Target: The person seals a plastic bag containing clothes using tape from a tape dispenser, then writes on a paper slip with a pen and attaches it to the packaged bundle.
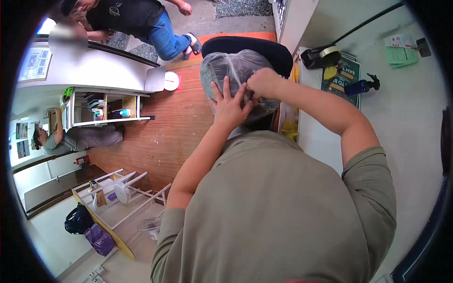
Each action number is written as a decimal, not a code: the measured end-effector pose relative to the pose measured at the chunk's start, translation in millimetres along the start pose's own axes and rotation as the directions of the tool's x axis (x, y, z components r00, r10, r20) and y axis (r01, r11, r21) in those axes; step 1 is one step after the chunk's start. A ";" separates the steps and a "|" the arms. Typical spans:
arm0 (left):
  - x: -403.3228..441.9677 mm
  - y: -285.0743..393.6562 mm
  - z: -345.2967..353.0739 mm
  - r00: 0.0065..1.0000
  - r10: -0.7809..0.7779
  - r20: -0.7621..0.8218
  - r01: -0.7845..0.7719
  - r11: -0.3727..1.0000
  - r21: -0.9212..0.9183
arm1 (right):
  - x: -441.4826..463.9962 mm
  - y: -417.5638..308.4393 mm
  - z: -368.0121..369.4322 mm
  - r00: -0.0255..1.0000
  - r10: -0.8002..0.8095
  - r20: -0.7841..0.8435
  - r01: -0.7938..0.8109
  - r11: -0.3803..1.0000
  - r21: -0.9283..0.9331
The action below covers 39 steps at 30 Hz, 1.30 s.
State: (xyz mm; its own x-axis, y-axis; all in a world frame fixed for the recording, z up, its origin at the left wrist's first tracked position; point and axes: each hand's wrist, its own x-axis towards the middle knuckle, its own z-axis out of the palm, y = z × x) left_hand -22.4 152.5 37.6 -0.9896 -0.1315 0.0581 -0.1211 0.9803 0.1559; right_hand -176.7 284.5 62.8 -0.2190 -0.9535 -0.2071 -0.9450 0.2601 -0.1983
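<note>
A translucent plastic bag with greyish contents rests on a black chair in front of my body. My left hand lies on the bag with its fingers spread. At the bag's right side, my right hand is closed, with its fingers pinched against the plastic. Whatever is between those fingers is too small to make out.
A tape dispenser, dark leaflets and a dark spray bottle are on the white counter at right. A person in black is beyond the doorway, another beside a shelf at left.
</note>
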 end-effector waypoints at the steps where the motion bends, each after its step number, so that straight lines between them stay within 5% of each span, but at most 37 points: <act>1: -1.1 3.5 -6.5 0.999 -0.011 0.044 0.011 1.000 -0.015 | 1.9 7.6 2.5 0.996 0.083 0.024 -0.083 0.997 0.001; 4: -0.8 8.1 -19.9 0.990 -0.039 0.138 0.044 0.998 -0.034 | 3.0 52.5 9.8 0.930 0.275 -0.245 -0.277 0.960 0.027; 7: -3.6 7.3 -17.1 0.986 -0.055 0.159 0.060 0.998 -0.023 | -20.8 35.1 1.7 0.889 0.369 -0.271 -0.249 0.887 0.389; 9: -1.9 6.0 -18.3 0.988 -0.019 0.154 0.026 0.999 -0.043 | -30.8 18.7 26.6 0.975 0.158 -0.154 -0.075 0.894 0.442; 11: -1.4 7.1 -24.1 0.982 -0.008 0.190 0.021 0.998 -0.064 | -34.4 26.0 54.2 0.887 0.391 -0.245 -0.196 0.800 0.567; 12: -1.2 7.4 -26.1 0.978 -0.015 0.208 0.030 0.997 -0.068 | -37.6 35.3 59.4 0.787 0.534 -0.310 -0.249 0.734 0.632; 14: -3.1 6.2 -26.6 0.977 0.010 0.214 0.002 0.998 -0.055 | -50.3 63.5 74.1 0.391 0.738 -0.550 -0.257 0.661 0.705; 15: -2.9 5.5 -26.8 0.976 0.011 0.218 -0.001 0.999 -0.045 | -59.8 74.6 79.1 0.196 0.883 -0.426 -0.123 0.454 0.883; 16: -3.5 5.9 -27.7 0.975 0.000 0.223 0.011 0.999 -0.046 | -66.0 88.3 90.6 -0.100 0.895 -0.435 -0.042 0.433 0.900; 17: -3.7 7.4 -28.7 0.974 -0.011 0.227 0.022 0.999 -0.046 | -75.4 110.5 110.6 -0.262 0.936 -0.233 -0.045 0.229 0.972; 18: -3.2 8.3 -29.8 0.973 -0.015 0.231 0.027 0.999 -0.047 | -80.9 125.1 119.1 -0.309 0.951 -0.004 0.285 0.097 0.953; 19: -2.3 7.8 -29.7 0.975 -0.012 0.221 0.024 0.998 -0.050 | -88.7 122.3 101.6 -0.208 0.931 0.300 0.561 -0.138 0.816; 22: -3.3 8.4 -27.2 0.978 0.000 0.211 0.014 0.998 -0.063 | -83.4 135.2 85.5 -0.023 0.867 0.498 0.619 -0.379 0.688; 26: -5.9 7.2 -26.7 0.982 0.028 0.185 -0.020 0.999 -0.044 | -54.8 164.5 104.2 -0.227 0.853 0.470 0.744 -0.159 0.649; 29: -2.5 6.6 -23.6 0.985 0.034 0.170 -0.028 0.999 -0.037 | -55.6 157.2 84.6 -0.318 0.855 0.409 0.687 -0.089 0.721; 34: -3.3 6.3 -25.8 0.983 0.016 0.184 -0.008 0.999 -0.044 | -69.8 138.0 45.6 -0.110 0.906 0.410 0.808 -0.159 0.568; 36: -3.8 7.3 -26.7 0.982 0.021 0.186 -0.013 0.999 -0.045 | -56.1 116.5 39.1 0.103 0.923 0.370 0.911 -0.237 0.337; 39: -3.9 8.1 -29.3 0.983 0.032 0.182 -0.023 0.998 -0.051 | -35.5 89.7 32.8 0.084 0.867 0.491 0.853 -0.317 0.414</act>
State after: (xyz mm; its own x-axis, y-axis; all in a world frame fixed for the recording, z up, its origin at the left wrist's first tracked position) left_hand -17.3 156.6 67.5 -0.9905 -0.0711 -0.1173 -0.0941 0.9744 0.2043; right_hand -245.7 346.7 21.0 -0.7185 0.2198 -0.6598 0.2137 -0.8330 -0.5103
